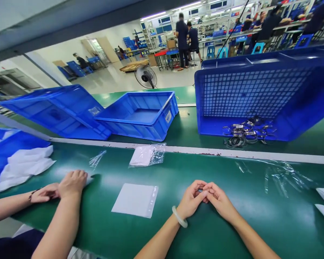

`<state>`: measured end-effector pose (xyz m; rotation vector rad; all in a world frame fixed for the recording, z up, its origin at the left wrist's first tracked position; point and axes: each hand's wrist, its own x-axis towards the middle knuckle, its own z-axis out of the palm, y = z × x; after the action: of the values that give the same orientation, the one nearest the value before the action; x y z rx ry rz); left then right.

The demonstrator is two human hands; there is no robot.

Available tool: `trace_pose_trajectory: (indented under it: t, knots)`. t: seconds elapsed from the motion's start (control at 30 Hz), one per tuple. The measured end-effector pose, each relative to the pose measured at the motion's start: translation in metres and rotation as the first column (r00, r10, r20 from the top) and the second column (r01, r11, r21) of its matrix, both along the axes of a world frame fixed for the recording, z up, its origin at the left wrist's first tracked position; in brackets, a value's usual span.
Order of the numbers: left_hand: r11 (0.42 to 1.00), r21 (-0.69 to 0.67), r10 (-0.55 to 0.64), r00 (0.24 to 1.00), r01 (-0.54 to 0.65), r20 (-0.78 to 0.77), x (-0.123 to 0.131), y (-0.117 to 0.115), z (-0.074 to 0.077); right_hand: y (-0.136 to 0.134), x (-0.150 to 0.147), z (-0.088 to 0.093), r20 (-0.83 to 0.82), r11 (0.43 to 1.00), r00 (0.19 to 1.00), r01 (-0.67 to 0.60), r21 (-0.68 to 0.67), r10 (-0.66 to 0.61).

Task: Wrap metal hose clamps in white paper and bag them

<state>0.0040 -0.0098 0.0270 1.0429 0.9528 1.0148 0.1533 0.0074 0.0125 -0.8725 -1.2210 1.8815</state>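
My left hand (190,199), a pale bangle on its wrist, and my right hand (221,201) rest on the green belt (205,230) with their fingertips pinched together. Whatever lies between the fingers is too small to make out. A flat white bag (135,199) lies on the belt just left of my left hand. Further back is a crumpled clear bag with a white insert (147,155). Beyond the white strip, a tilted blue mesh crate (259,90) holds a pile of metal hose clamps (245,135).
At the left a co-worker's two hands (67,185) press on the belt beside white bags (24,165). Two blue crates (140,115) (56,111) sit behind. Clear empty bags (280,176) lie at the right. Behind stand a floor fan (145,76) and several people.
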Motion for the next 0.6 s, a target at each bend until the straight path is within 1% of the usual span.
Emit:
trace_pose_trajectory:
  t: [0.13,0.27,0.33,0.4,0.47,0.6]
  knots:
    - [0.999,0.042,0.021,0.998,-0.019,-0.056,0.0007,0.0001,0.005,0.0036,0.0047,0.003,0.003,0.999,1.0,-0.002,-0.039,0.002]
    - [0.998,0.048,0.046,0.997,-0.044,-0.057,0.0009,-0.0006,0.0041,0.0046,0.0071,0.0022,-0.019,0.997,1.0,-0.002,-0.081,0.001]
    - [0.994,0.094,0.06,0.996,-0.053,-0.072,-0.0003,-0.0008,0.0031,0.0049,0.0073,0.003,-0.031,0.995,1.0,-0.005,-0.099,0.002]
    - [0.987,0.155,0.062,0.992,-0.045,-0.107,-0.0023,-0.0005,0.0027,0.0055,0.0075,0.0051,-0.038,0.993,0.999,-0.011,-0.116,0.007]
    - [0.982,0.185,0.049,0.989,-0.022,-0.14,-0.0045,0.0002,0.003,0.0061,0.0082,0.0076,-0.042,0.991,0.999,-0.022,-0.131,0.017]
    - [0.986,0.166,0.02,0.99,0.003,-0.138,-0.0076,0.0022,0.0035,0.007,0.0104,0.0101,-0.05,0.987,0.998,-0.053,-0.152,0.046]
